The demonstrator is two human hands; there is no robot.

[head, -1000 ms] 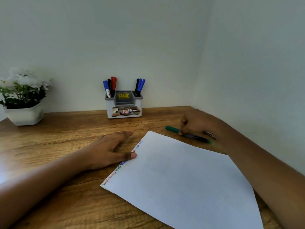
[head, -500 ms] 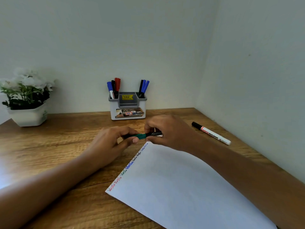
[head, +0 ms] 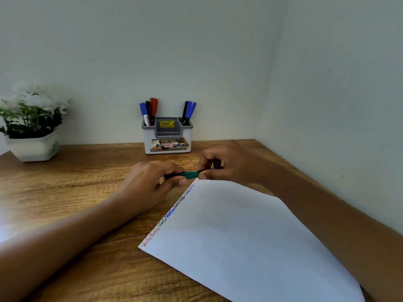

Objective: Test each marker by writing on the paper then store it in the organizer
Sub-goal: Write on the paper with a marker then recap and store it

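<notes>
A green marker [head: 190, 174] is held level just above the far corner of the white paper [head: 239, 236]. My left hand [head: 150, 182] pinches its green cap end, and my right hand [head: 226, 164] grips the dark barrel end. Along the paper's left edge runs a line of handwritten words in red, green, blue and black. The grey-and-white organizer [head: 168, 138] stands at the back by the wall. Blue, black and red markers [head: 150, 110] fill its left slot, and black and blue markers [head: 189, 110] its right slot.
A white pot of white flowers [head: 32, 127] stands at the back left of the wooden table [head: 76, 192]. Walls close the table off at the back and on the right. My right forearm lies across the table's right side.
My right hand lifted the green marker from the table's right side and brought it to the middle. My left hand left the paper's edge and took the marker's cap end.
</notes>
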